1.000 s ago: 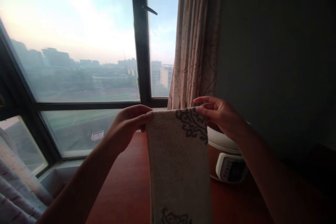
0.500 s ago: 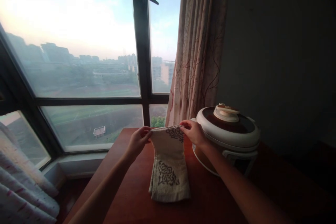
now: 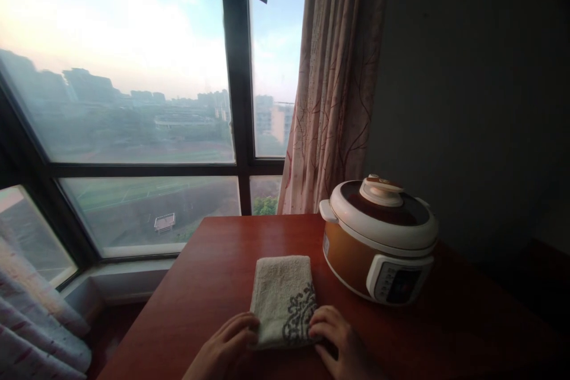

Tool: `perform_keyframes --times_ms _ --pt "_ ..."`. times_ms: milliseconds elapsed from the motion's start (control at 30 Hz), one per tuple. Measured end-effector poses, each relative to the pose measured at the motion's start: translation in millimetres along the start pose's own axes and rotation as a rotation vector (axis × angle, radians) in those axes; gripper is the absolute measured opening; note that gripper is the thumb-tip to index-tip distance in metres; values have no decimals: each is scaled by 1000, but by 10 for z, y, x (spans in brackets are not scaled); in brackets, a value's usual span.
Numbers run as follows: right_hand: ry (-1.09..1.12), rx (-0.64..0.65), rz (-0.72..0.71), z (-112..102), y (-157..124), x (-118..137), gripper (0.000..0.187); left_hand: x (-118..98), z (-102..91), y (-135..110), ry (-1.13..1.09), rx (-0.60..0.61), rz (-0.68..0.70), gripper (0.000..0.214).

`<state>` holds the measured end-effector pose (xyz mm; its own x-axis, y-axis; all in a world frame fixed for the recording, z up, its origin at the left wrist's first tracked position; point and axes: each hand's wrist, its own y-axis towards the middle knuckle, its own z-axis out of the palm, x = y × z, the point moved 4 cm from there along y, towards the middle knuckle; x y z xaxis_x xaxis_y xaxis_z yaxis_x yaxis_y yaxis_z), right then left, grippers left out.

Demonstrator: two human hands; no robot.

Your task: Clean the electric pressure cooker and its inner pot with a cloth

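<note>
A folded beige towel [image 3: 279, 288] with a dark scroll pattern lies flat on the reddish-brown table [image 3: 187, 285]. At its near left corner is my left hand [image 3: 227, 341], fingers curled over the edge and thumb hidden. My right hand [image 3: 336, 335] has its fingers bent onto the near right edge, thumb below them, pinching the cloth beside the pattern. Both forearms run out of view at the bottom.
A white and tan electric cooker [image 3: 378, 243] with a lidded top stands at the table's right. Behind the table are a large framed window [image 3: 243, 130] and a pink patterned curtain [image 3: 332, 89]. Another curtain [image 3: 38, 314] hangs at lower left.
The towel was held up by its far edge, hanging as a longer strip. Now it lies folded shorter on the table, and both hands have come down to its near edge.
</note>
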<state>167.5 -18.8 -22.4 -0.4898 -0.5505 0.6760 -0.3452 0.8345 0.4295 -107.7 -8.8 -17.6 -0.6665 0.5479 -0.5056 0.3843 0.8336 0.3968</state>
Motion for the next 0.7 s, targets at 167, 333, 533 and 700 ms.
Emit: perform_keyframes --times_ms 167,333,533,700 --pt "-56 -129 81 -73 126 -53 22 10 15 92 11 -64 -24 28" --pt "-222 -103 159 98 572 -97 43 -85 209 633 234 -51 -66 40" --pt "-413 160 283 388 909 -240 57 -37 574 994 385 237 -165 56" --pt "-438 212 294 394 874 -287 57 -46 591 948 407 294 -213 57"
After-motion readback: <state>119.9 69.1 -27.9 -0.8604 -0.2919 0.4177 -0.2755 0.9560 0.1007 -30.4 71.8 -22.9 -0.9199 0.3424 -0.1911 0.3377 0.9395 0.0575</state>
